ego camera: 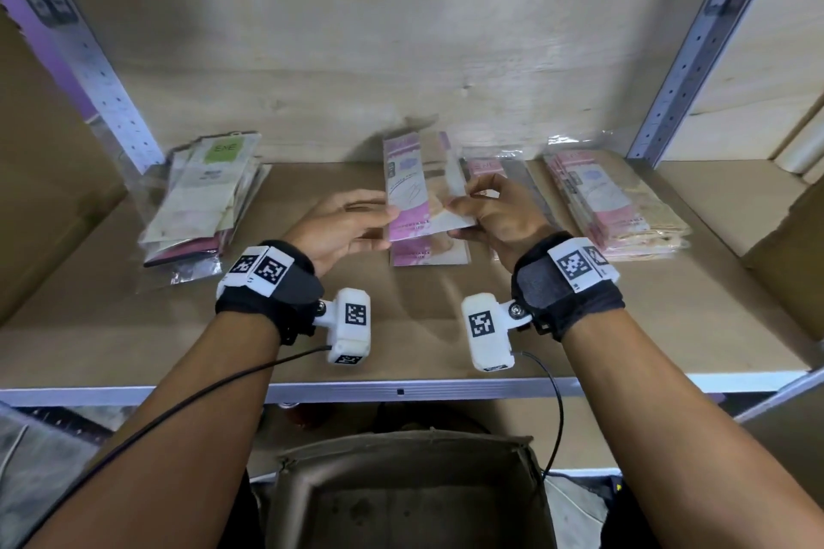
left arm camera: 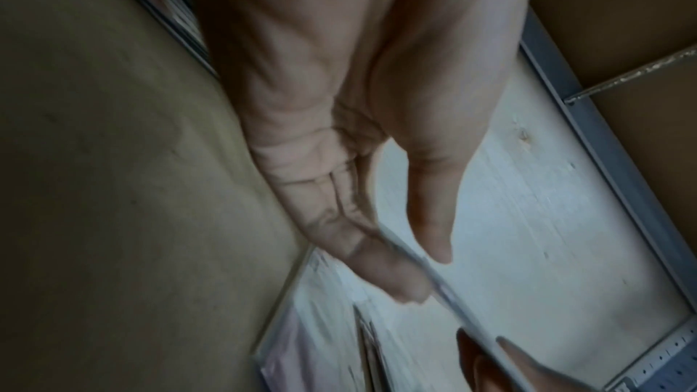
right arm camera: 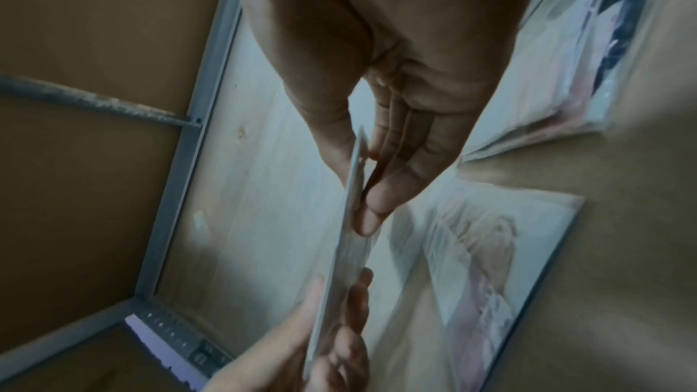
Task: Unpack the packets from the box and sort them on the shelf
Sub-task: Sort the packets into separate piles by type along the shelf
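- Plywood-backed shelf (ego camera: 446, 325) with grey metal uprights filling the frame; open brown box (ego camera: 401, 499) at bottom centre.
- Centre left: green-labelled pile (ego camera: 203, 196), slumped and fanned.
- Left hand (ego camera: 343, 227), fingers fairly straight, thumb and fingertips nipping the left edge of the held pink packets (ego camera: 417, 192).
- Centre: held above another pink packet (ego camera: 428, 254) lying flat.
- Right hand (ego camera: 495, 214) curled, pinching the right edge.
- Centre right: tidy pink stack (ego camera: 620, 201).
- Probably light, thin, glossy and slippery; best gripped by opposite edges.
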Demonstrator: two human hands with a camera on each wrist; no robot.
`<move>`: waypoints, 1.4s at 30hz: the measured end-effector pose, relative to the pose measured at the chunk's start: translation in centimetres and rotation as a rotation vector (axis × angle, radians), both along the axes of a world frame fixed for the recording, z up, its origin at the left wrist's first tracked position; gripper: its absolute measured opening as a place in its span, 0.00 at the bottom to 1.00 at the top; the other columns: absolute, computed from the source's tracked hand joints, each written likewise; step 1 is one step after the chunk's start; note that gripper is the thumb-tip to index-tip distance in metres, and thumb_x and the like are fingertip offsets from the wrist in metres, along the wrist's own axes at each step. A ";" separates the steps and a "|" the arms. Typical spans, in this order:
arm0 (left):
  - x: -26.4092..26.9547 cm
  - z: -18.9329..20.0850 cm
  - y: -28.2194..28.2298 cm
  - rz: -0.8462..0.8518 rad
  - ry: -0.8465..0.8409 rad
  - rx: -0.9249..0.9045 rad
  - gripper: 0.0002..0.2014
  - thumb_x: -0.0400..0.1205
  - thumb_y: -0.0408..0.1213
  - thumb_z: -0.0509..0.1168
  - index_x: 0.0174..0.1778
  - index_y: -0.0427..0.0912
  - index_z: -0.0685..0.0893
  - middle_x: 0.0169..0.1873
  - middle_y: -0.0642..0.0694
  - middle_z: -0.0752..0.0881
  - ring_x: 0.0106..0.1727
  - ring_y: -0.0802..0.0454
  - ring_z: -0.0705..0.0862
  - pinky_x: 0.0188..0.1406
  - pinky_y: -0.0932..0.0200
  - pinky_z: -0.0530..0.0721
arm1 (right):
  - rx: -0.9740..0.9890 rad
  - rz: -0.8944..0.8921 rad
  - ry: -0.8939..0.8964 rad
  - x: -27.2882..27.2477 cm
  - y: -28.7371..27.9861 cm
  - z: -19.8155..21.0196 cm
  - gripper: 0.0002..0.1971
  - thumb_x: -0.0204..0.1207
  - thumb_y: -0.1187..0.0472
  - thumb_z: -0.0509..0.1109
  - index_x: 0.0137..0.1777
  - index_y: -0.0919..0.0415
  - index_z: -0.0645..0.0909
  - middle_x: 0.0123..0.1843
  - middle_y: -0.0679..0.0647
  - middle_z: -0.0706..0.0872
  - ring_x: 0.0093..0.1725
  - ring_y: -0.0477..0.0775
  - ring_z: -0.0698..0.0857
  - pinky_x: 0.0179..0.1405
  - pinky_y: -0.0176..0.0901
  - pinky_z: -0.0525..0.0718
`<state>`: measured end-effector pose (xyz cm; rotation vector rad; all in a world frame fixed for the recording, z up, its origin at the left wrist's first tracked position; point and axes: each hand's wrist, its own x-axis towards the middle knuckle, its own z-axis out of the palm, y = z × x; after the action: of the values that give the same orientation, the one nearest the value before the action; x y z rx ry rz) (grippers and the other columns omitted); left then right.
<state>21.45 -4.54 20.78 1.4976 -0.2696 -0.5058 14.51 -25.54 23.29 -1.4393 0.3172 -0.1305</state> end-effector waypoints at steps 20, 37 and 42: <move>0.6 -0.7 -2.1 0.116 -0.016 0.359 0.24 0.73 0.27 0.78 0.65 0.27 0.82 0.43 0.35 0.90 0.37 0.48 0.92 0.38 0.57 0.92 | -0.888 0.017 0.258 -0.4 0.4 0.6 0.21 0.71 0.63 0.80 0.62 0.68 0.81 0.58 0.64 0.86 0.55 0.62 0.89 0.56 0.56 0.89; 0.7 -0.5 -2.0 0.106 -0.030 0.479 0.17 0.75 0.34 0.78 0.59 0.33 0.87 0.46 0.35 0.91 0.45 0.45 0.92 0.44 0.52 0.93 | -0.942 0.090 0.287 -0.3 0.7 0.6 0.22 0.74 0.63 0.78 0.65 0.74 0.81 0.62 0.65 0.86 0.57 0.62 0.89 0.58 0.56 0.88; 0.7 -0.5 -2.1 0.114 -0.032 0.483 0.20 0.76 0.34 0.78 0.62 0.32 0.85 0.50 0.34 0.91 0.48 0.43 0.92 0.51 0.48 0.92 | -0.965 0.090 0.276 -0.2 0.6 0.4 0.21 0.73 0.61 0.78 0.64 0.71 0.82 0.61 0.63 0.85 0.55 0.62 0.89 0.56 0.52 0.89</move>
<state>22.19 -6.68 20.31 1.9788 -0.0866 -0.4760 14.32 -24.97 23.69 -2.4357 0.4409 -0.0007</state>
